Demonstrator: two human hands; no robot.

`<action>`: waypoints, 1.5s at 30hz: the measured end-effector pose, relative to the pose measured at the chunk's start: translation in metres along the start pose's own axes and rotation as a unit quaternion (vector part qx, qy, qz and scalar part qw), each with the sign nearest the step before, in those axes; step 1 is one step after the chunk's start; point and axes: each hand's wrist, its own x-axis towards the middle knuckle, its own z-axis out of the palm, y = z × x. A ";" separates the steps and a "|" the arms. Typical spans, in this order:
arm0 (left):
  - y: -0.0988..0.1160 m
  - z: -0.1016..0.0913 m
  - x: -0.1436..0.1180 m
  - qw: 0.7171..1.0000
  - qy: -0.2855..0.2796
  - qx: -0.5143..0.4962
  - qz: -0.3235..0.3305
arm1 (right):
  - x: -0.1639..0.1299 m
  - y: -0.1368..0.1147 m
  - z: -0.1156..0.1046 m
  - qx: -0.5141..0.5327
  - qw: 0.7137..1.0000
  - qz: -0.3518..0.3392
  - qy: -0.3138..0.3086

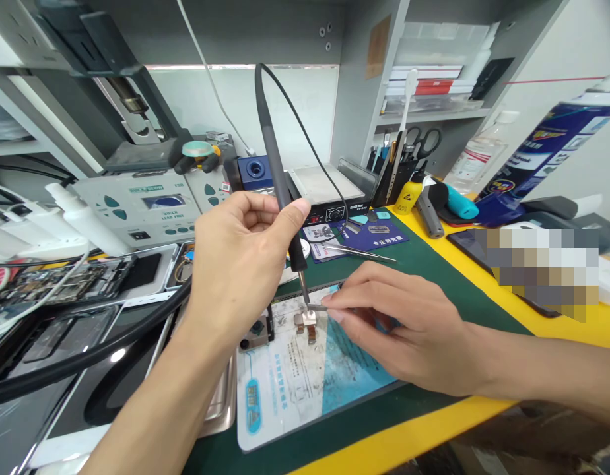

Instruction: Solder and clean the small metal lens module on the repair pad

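Observation:
My left hand (250,251) is wrapped round a black soldering iron (278,158), held upright with its metal tip (304,287) pointing down. Between the thumb and fingertips of my right hand (399,323) is a thin grey metal strip (317,307), whose end lies close to the iron's tip; contact between them I cannot tell. Just below the tip a small silver part with brown flex-cable ends (309,323) lies on a white and blue printed work mat (305,409). Part of the mat is hidden by my right hand.
To the left are opened phones and circuit boards (77,277) and a soldering station (151,204). A black-sided heating plate (327,181) stands behind. Metal tweezers (359,252) lie on the green mat (424,264). Bottles, a yellow dispenser (408,192) and a spray can (547,145) stand at right.

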 end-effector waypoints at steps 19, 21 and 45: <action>-0.004 -0.001 0.002 1.000 0.010 -0.001 0.005 | -0.001 -0.002 -0.001 0.021 0.999 0.029 0.008; -0.004 -0.001 0.002 1.000 0.010 0.002 0.005 | -0.001 -0.002 -0.002 0.023 0.999 0.031 0.007; -0.004 0.000 0.003 1.000 0.010 -0.014 -0.005 | 0.000 -0.001 -0.001 0.005 1.000 0.011 -0.018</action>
